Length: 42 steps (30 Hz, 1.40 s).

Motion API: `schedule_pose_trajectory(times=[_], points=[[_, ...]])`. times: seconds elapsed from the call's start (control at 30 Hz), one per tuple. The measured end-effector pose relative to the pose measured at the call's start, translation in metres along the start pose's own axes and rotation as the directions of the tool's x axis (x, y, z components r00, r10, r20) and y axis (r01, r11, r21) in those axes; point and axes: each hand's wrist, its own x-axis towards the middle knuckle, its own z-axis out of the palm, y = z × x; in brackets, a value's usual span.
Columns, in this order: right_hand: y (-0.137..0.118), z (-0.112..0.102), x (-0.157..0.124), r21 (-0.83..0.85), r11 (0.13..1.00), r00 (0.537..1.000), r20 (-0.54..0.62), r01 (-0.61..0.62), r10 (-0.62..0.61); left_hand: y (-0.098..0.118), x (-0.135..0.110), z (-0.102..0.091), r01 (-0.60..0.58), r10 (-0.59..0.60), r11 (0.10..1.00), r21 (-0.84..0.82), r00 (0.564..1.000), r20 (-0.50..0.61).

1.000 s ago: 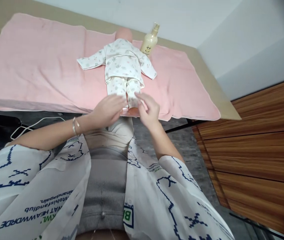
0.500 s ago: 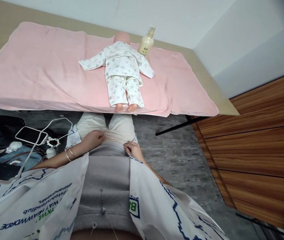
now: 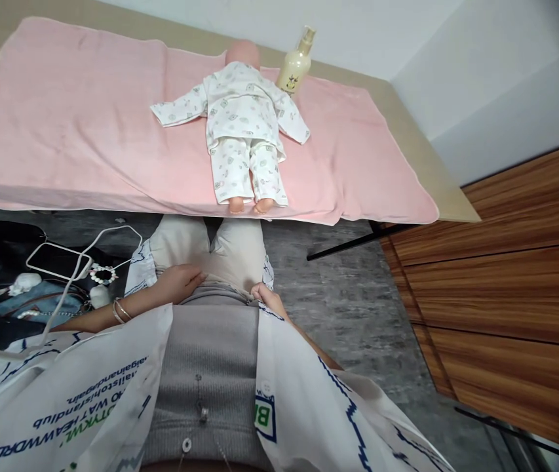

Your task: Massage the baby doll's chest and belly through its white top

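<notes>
A baby doll [image 3: 242, 108] in white printed pyjamas lies on a pink towel [image 3: 92, 131], arms spread and feet at the table's near edge. Beside its head stands a cream pump bottle [image 3: 293, 65]. Both my hands are down at my waist, below the table and apart from the doll. My left hand [image 3: 184, 282] rests on my lap with fingers stretched out along the fabric; two bracelets circle its wrist. My right hand [image 3: 268, 299] is closed at the gathered hem of my grey top [image 3: 213, 334]. Its fingertips are partly hidden.
At the left lie a white-rimmed phone-like object [image 3: 57, 261], a white cable, a beaded bracelet [image 3: 103, 274] and a denim bag [image 3: 57, 301]. A wooden cabinet [image 3: 500, 288] stands on the right. The table [image 3: 449, 203] meets white walls behind.
The view has tipped slightly, so the table sits higher. My left fingers have straightened on my lap. My right hand has closed more, and the grey top is bunched beside it.
</notes>
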Motion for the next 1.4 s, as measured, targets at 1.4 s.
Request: schedule_pose_trajectory(times=[1.4], points=[[0.016, -0.001, 0.007, -0.125, 0.933, 0.93, 0.193, 0.339, -0.312, -0.009, -0.018, 0.001, -0.347, 0.35, 0.937, -0.043, 0.934, 0.079]])
